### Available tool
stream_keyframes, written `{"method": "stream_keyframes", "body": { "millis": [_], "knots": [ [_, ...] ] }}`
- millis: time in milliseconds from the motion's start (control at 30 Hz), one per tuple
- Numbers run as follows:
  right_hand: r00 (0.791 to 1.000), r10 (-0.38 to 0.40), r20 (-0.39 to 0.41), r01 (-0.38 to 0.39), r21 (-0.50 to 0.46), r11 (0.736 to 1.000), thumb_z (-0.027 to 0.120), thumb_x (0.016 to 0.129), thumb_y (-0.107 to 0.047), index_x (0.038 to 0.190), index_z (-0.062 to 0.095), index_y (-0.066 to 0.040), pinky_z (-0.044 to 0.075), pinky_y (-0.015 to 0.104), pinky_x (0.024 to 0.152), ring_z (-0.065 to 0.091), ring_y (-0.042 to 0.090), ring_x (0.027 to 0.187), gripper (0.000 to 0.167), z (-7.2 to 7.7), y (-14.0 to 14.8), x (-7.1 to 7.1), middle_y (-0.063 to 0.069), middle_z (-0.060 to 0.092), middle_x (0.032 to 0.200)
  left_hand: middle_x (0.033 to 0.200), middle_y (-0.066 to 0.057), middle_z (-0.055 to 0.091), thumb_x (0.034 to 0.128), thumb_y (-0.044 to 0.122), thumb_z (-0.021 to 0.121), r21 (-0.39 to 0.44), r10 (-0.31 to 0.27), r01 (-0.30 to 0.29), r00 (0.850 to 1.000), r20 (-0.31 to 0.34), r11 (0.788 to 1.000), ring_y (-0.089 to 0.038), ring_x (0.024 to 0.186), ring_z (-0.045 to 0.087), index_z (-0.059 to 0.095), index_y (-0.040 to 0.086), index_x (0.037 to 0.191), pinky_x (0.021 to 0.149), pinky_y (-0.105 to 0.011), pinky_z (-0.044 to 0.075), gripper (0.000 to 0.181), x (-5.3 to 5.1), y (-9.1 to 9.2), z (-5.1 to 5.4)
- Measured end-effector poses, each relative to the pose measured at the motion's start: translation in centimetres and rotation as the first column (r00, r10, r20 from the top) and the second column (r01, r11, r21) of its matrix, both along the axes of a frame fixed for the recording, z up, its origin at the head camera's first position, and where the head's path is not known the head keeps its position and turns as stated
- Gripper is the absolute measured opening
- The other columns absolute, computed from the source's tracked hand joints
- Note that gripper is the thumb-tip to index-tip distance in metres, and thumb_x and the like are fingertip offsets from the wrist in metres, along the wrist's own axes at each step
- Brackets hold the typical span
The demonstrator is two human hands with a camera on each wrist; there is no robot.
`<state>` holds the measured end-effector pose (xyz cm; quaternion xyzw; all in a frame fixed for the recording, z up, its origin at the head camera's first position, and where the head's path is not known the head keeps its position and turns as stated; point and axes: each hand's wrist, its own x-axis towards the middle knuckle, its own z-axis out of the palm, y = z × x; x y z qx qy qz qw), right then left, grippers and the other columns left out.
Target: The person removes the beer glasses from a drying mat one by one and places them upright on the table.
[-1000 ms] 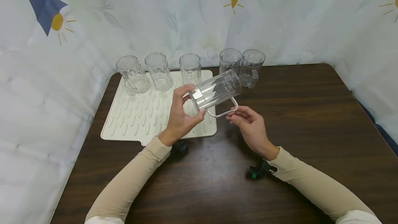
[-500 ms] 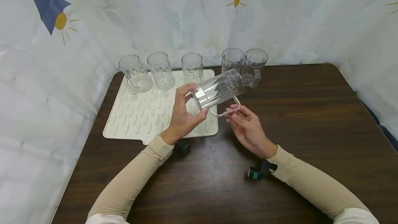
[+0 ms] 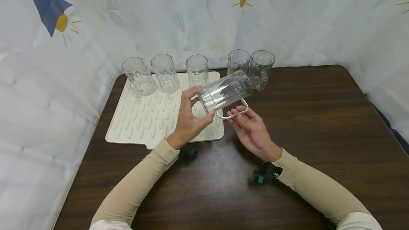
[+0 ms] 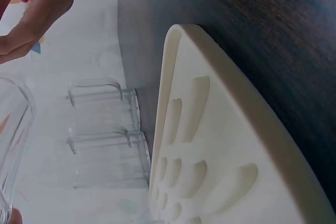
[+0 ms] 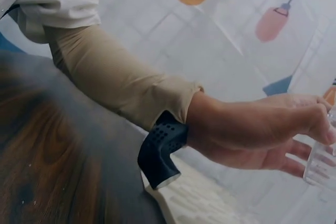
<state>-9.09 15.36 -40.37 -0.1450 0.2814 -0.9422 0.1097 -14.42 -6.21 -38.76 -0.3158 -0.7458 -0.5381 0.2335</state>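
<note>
Closest to me are two beige sleeves, left [image 3: 137,184] and right [image 3: 319,180], both running out of sight at the bottom. A black wrist camera [image 3: 263,173] sits plainly under the right wrist; its twin [image 3: 187,151] is half tucked behind the left.

The left hand [image 3: 188,118] holds one end of a clear beer mug [image 3: 225,91], thumb below and forefinger above, its remaining fingers mostly out of sight. The mug lies tilted nearly on its side above the right edge of a cream drying mat [image 3: 134,123], and I can't make out which end is rim and which is base. The right hand [image 3: 254,132] has its fingertips at the mug's handle [image 3: 224,118]; I cannot tell whether they pinch it or merely touch. Both wrist views cut the mug off at the edge.

The left forearm and hand block part of the ridged mat, which lies on a dark wood bench [image 3: 319,116].

Farther back, three mugs stand on the mat: the left [image 3: 135,68], the middle [image 3: 164,70] and the right one [image 3: 197,65]. Beyond it, a fourth mug [image 3: 239,59] has its lower half obscured by the tilted one, close beside a fifth [image 3: 259,68] on the bench. Behind everything hangs a white printed curtain [image 3: 147,17].
</note>
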Motion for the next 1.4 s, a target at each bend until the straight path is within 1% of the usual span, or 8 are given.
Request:
{"method": "stream_keyframes", "body": {
  "millis": [267, 400, 533, 767, 1033, 1100, 1267, 1400],
  "knots": [
    [1.0, -0.024, 0.009, 0.025, -0.04, 0.999, 0.059, 0.102, 0.002, 0.113, 0.072, -0.011, 0.055, 0.026, 0.108, 0.074, 0.016, 0.115, 0.021, 0.9, -0.7, -0.3, 0.002, 0.08, 0.113, 0.145, -0.029, 0.043, 0.0825, 0.004, 0.076, 0.014, 0.001, -0.001, 1.0, 0.029, 1.0, -0.033, 0.138, 0.049, 0.039, -0.007, 0.144, 0.109, -0.047, 0.055, 0.072, -0.1, 0.0, 0.1],
    [0.999, -0.026, 0.021, 0.027, -0.055, 0.998, 0.055, 0.104, 0.001, 0.113, 0.07, -0.011, 0.054, 0.027, 0.11, 0.074, 0.015, 0.116, 0.021, 1.3, -0.9, -0.3, 0.003, 0.079, 0.114, 0.146, -0.028, 0.042, 0.0836, 0.005, 0.076, 0.02, 0.003, -0.004, 0.999, 0.032, 1.0, -0.033, 0.138, 0.049, 0.038, -0.007, 0.144, 0.109, -0.048, 0.055, 0.072, -0.2, 0.0, 0.1],
    [0.999, -0.032, 0.037, 0.034, -0.065, 0.997, 0.052, 0.106, -0.001, 0.113, 0.069, -0.011, 0.054, 0.027, 0.11, 0.074, 0.015, 0.116, 0.021, 1.7, -1.0, -0.3, 0.003, 0.078, 0.114, 0.146, -0.028, 0.041, 0.0841, 0.003, 0.077, 0.037, -0.007, 0.005, 0.999, 0.048, 0.999, -0.032, 0.138, 0.049, 0.037, -0.007, 0.145, 0.11, -0.047, 0.055, 0.073, -0.2, 0.0, 0.1],
    [0.997, -0.052, 0.057, 0.057, -0.087, 0.995, 0.054, 0.105, -0.002, 0.108, 0.067, -0.012, 0.056, 0.027, 0.108, 0.074, 0.014, 0.113, 0.017, 2.0, -1.1, -0.3, 0.001, 0.076, 0.111, 0.148, -0.027, 0.041, 0.084, 0.001, 0.077, 0.059, -0.024, 0.019, 0.996, 0.085, 0.998, -0.029, 0.138, 0.049, 0.037, -0.006, 0.146, 0.11, -0.044, 0.054, 0.074, 0.0, 0.2, 0.2],
    [0.998, -0.051, 0.027, 0.054, -0.116, 0.992, 0.053, 0.105, -0.004, 0.11, 0.067, -0.01, 0.056, 0.027, 0.108, 0.074, 0.014, 0.113, 0.017, 2.0, -1.0, -0.1, 0.003, 0.076, 0.112, 0.149, -0.023, 0.041, 0.084, 0.003, 0.077, 0.051, -0.033, 0.027, 0.992, 0.124, 0.998, -0.026, 0.137, 0.05, 0.037, -0.003, 0.147, 0.107, -0.049, 0.054, 0.075, 0.3, 0.2, 0.3],
    [0.999, -0.047, 0.019, 0.049, -0.121, 0.991, 0.052, 0.106, -0.003, 0.111, 0.067, -0.01, 0.055, 0.027, 0.108, 0.074, 0.015, 0.114, 0.018, 2.1, -1.0, -0.1, 0.003, 0.076, 0.112, 0.148, -0.022, 0.041, 0.084, 0.003, 0.077, 0.048, -0.033, 0.028, 0.992, 0.121, 0.998, -0.026, 0.136, 0.05, 0.037, -0.003, 0.147, 0.107, -0.049, 0.055, 0.075, 0.3, 0.2, 0.4],
    [0.999, -0.043, 0.007, 0.043, -0.13, 0.991, 0.05, 0.106, -0.004, 0.111, 0.066, -0.01, 0.055, 0.027, 0.108, 0.074, 0.014, 0.114, 0.018, 2.2, -1.0, 0.0, 0.003, 0.076, 0.112, 0.149, -0.022, 0.041, 0.0842, 0.002, 0.077, 0.05, -0.04, 0.035, 0.994, 0.106, 0.998, -0.023, 0.136, 0.05, 0.037, -0.003, 0.147, 0.107, -0.045, 0.055, 0.075, 0.4, 0.2, 0.7],
    [0.999, -0.04, -0.003, 0.039, -0.152, 0.988, 0.05, 0.106, -0.004, 0.111, 0.066, -0.009, 0.056, 0.027, 0.108, 0.074, 0.015, 0.114, 0.017, 2.5, -1.1, 0.0, 0.003, 0.077, 0.111, 0.149, -0.022, 0.041, 0.0842, 0.002, 0.077, 0.05, -0.044, 0.039, 0.994, 0.097, 0.998, -0.025, 0.136, 0.05, 0.036, -0.004, 0.147, 0.107, -0.048, 0.055, 0.075, 0.3, 0.3, 0.9]
  ]
}}
